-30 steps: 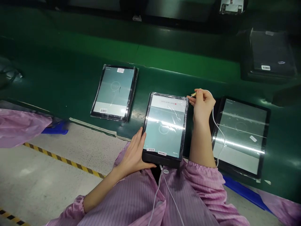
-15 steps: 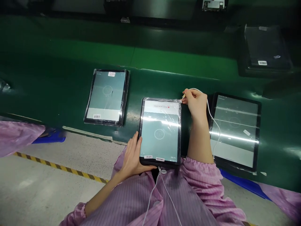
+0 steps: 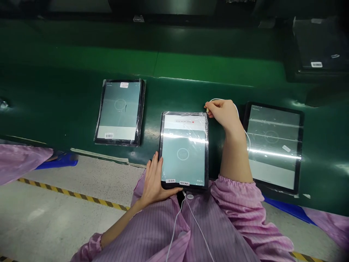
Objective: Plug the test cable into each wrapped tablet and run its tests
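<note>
A tablet with a lit teal screen, clear film and paper labels lies at the table's near edge, against my smock. My left hand grips its lower left corner, fingers along the side and thumb along the bottom edge. At the top right corner, my right hand pinches a small yellowish plug on a white cable. Whether the plug touches the tablet is hard to tell. White wires fork below the tablet's bottom edge and hang over my smock.
Another lit tablet in film lies to the left, on something dark. A third lit tablet is right of my forearm. Dark flat items with labels sit at the back right. Pink cloth shows at the left edge.
My right hand with the plug has shifted slightly left and up at the tablet's corner, and the cable loop hangs shorter. My left hand keeps its hold. The view has shifted slightly.
</note>
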`<act>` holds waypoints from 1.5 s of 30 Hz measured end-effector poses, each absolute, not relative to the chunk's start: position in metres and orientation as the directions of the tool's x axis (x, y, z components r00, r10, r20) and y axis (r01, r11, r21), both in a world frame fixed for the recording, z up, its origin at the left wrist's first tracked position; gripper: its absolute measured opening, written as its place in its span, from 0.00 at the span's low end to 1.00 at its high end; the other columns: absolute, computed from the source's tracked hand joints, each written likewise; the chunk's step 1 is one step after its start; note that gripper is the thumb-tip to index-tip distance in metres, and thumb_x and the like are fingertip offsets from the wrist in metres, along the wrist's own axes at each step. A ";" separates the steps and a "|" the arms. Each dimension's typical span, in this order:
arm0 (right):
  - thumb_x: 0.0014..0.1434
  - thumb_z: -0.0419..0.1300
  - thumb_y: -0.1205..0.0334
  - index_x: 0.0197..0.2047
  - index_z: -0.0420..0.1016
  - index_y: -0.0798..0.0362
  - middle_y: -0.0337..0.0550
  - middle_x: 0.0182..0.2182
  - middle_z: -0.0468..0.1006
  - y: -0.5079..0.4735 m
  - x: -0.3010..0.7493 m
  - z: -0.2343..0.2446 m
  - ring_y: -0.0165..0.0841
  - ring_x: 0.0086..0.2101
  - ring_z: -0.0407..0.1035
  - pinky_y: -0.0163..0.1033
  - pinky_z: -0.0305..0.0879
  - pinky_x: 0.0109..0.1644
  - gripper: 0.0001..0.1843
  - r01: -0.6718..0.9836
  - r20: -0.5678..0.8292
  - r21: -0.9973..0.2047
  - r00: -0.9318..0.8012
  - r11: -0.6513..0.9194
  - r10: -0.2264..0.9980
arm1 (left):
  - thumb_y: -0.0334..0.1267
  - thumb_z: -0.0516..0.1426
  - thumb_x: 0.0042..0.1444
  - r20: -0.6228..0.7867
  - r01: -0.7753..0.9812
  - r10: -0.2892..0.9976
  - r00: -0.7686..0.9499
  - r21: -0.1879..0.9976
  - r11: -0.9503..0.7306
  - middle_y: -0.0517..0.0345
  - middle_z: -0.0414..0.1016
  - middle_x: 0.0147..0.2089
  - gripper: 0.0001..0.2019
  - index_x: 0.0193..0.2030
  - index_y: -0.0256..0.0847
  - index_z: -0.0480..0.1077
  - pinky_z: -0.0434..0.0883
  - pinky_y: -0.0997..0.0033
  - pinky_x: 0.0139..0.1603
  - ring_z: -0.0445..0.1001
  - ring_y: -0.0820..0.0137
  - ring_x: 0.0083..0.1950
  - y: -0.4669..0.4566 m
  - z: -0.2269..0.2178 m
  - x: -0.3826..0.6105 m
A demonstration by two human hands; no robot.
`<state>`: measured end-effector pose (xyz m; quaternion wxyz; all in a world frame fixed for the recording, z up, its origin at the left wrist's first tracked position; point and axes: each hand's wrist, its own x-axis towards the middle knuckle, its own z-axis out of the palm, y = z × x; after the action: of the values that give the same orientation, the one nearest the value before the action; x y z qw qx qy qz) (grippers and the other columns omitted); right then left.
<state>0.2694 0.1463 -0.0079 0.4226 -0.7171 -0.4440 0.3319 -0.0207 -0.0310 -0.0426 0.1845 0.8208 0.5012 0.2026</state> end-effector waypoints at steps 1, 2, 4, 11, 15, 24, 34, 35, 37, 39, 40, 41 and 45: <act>0.55 0.63 0.65 0.18 0.71 0.52 0.36 0.17 0.68 0.146 0.267 -0.007 0.29 0.20 0.61 0.39 0.68 0.32 0.15 0.392 -0.098 -0.882 0.389 -0.261 0.916 | 0.63 0.67 0.47 0.157 0.746 0.899 0.410 0.509 -0.429 0.23 0.54 0.73 0.63 0.76 0.39 0.32 0.62 0.33 0.65 0.61 0.38 0.71 -0.032 -0.044 -0.020; 0.56 0.62 0.65 0.17 0.70 0.51 0.36 0.16 0.66 0.144 0.265 -0.006 0.29 0.20 0.60 0.41 0.68 0.34 0.16 0.427 -0.086 -0.862 0.409 -0.274 0.908 | 0.63 0.67 0.47 0.160 0.746 0.901 0.403 0.513 -0.425 0.23 0.54 0.73 0.64 0.76 0.40 0.31 0.61 0.32 0.65 0.61 0.37 0.71 -0.033 -0.046 -0.020; 0.57 0.59 0.66 0.17 0.69 0.50 0.34 0.15 0.60 0.139 0.258 -0.004 0.30 0.21 0.57 0.43 0.67 0.39 0.17 0.481 -0.030 -0.829 0.470 -0.284 0.882 | 0.65 0.67 0.45 0.136 0.750 0.915 0.381 0.533 -0.391 0.23 0.56 0.72 0.67 0.76 0.40 0.28 0.60 0.31 0.66 0.61 0.37 0.71 -0.036 -0.049 -0.018; 0.59 0.58 0.60 0.19 0.68 0.50 0.37 0.18 0.64 0.127 0.253 -0.005 0.34 0.26 0.61 0.44 0.65 0.42 0.17 0.435 0.012 -0.859 0.545 -0.270 0.838 | 0.67 0.67 0.43 0.054 0.748 0.937 0.345 0.588 -0.309 0.26 0.60 0.70 0.70 0.75 0.43 0.22 0.58 0.31 0.68 0.64 0.39 0.70 -0.041 -0.055 -0.014; 0.63 0.54 0.61 0.20 0.64 0.50 0.37 0.18 0.61 0.123 0.253 -0.001 0.34 0.26 0.62 0.46 0.65 0.44 0.19 0.466 -0.045 -0.830 0.494 -0.308 0.868 | 0.64 0.69 0.43 0.074 0.729 0.933 0.353 0.602 -0.324 0.26 0.58 0.71 0.70 0.76 0.44 0.24 0.59 0.30 0.66 0.64 0.38 0.70 -0.036 -0.047 -0.014; 0.58 0.62 0.48 0.60 0.67 0.47 0.50 0.59 0.72 0.056 0.228 -0.011 0.43 0.59 0.68 0.54 0.64 0.64 0.28 0.155 -0.051 -0.977 0.495 -0.146 0.867 | 0.58 0.50 0.68 -0.061 0.686 0.913 0.403 0.681 -0.257 0.37 0.48 0.77 0.44 0.76 0.50 0.23 0.49 0.35 0.73 0.51 0.48 0.77 0.008 -0.016 -0.014; 0.54 0.63 0.53 0.62 0.66 0.51 0.56 0.58 0.72 0.057 0.222 -0.018 0.45 0.58 0.69 0.56 0.64 0.64 0.33 0.283 0.007 -0.945 0.521 -0.165 0.853 | 0.57 0.46 0.70 0.053 0.685 0.927 0.371 0.658 -0.312 0.38 0.54 0.75 0.38 0.77 0.48 0.29 0.52 0.38 0.71 0.58 0.49 0.74 0.013 -0.020 -0.003; 0.53 0.65 0.52 0.62 0.65 0.50 0.55 0.58 0.72 0.056 0.223 -0.018 0.45 0.58 0.69 0.57 0.64 0.64 0.34 0.273 -0.005 -0.947 0.517 -0.170 0.856 | 0.57 0.46 0.70 0.052 0.687 0.928 0.369 0.658 -0.310 0.39 0.54 0.75 0.38 0.77 0.48 0.29 0.51 0.38 0.72 0.58 0.49 0.74 0.013 -0.020 -0.003; 0.53 0.66 0.51 0.61 0.66 0.48 0.54 0.59 0.72 0.055 0.224 -0.016 0.45 0.58 0.69 0.57 0.64 0.64 0.34 0.239 -0.022 -0.957 0.501 -0.163 0.865 | 0.57 0.46 0.70 0.037 0.690 0.931 0.364 0.661 -0.296 0.38 0.54 0.75 0.38 0.77 0.47 0.30 0.51 0.39 0.72 0.58 0.49 0.74 0.013 -0.019 -0.004; 0.54 0.66 0.51 0.60 0.67 0.48 0.53 0.59 0.72 0.054 0.225 -0.014 0.44 0.59 0.68 0.56 0.64 0.65 0.32 0.207 -0.020 -0.969 0.489 -0.138 0.872 | 0.57 0.46 0.70 0.016 0.690 0.933 0.360 0.668 -0.278 0.38 0.55 0.75 0.38 0.77 0.47 0.30 0.50 0.39 0.72 0.58 0.50 0.74 0.013 -0.018 -0.004; 0.55 0.66 0.51 0.60 0.67 0.48 0.53 0.59 0.73 0.053 0.225 -0.013 0.43 0.59 0.68 0.55 0.64 0.65 0.31 0.194 -0.017 -0.973 0.486 -0.127 0.874 | 0.57 0.46 0.70 0.008 0.689 0.933 0.359 0.672 -0.271 0.38 0.55 0.75 0.37 0.77 0.47 0.30 0.50 0.39 0.72 0.58 0.50 0.74 0.013 -0.017 -0.004; 0.55 0.66 0.52 0.59 0.68 0.48 0.52 0.59 0.73 0.051 0.225 -0.012 0.43 0.59 0.68 0.55 0.64 0.66 0.29 0.182 -0.015 -0.976 0.485 -0.118 0.874 | 0.56 0.46 0.70 0.003 0.687 0.933 0.360 0.675 -0.267 0.38 0.55 0.75 0.37 0.77 0.47 0.31 0.50 0.39 0.72 0.58 0.50 0.74 0.013 -0.017 -0.005; 0.56 0.66 0.53 0.58 0.70 0.48 0.51 0.59 0.73 0.041 0.226 -0.008 0.43 0.59 0.68 0.55 0.65 0.65 0.27 0.167 -0.038 -0.976 0.500 -0.139 0.865 | 0.55 0.45 0.71 0.034 0.675 0.940 0.341 0.687 -0.269 0.39 0.57 0.74 0.35 0.77 0.47 0.33 0.53 0.41 0.70 0.60 0.51 0.73 0.015 -0.017 -0.004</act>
<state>0.2260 0.0408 -0.0083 0.5355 -0.6806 -0.3790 0.3261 -0.0043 0.0147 -0.0167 0.2937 0.7642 0.5282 0.2251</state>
